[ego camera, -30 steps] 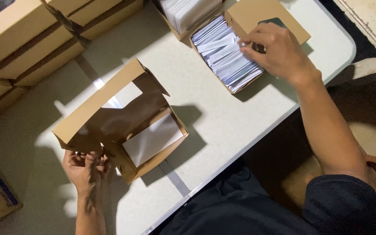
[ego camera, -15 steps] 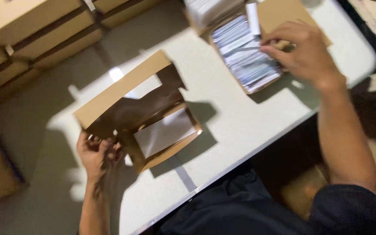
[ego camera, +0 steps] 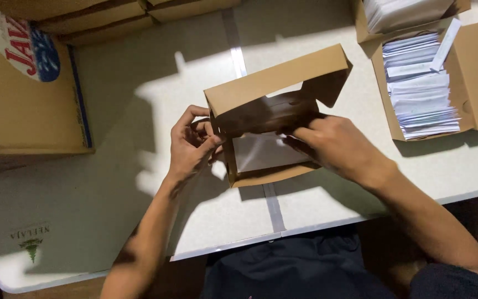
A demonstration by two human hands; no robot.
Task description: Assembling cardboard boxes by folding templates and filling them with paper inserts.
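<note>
Though open, box (ego camera: 275,119) between hands (ego camera: 192,145).

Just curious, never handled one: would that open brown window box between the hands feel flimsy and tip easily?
Probably light and bendy: the brown window box looks like thin folded card. Its raised lid might make it tippy, though the left hand and right hand steady it.
</note>
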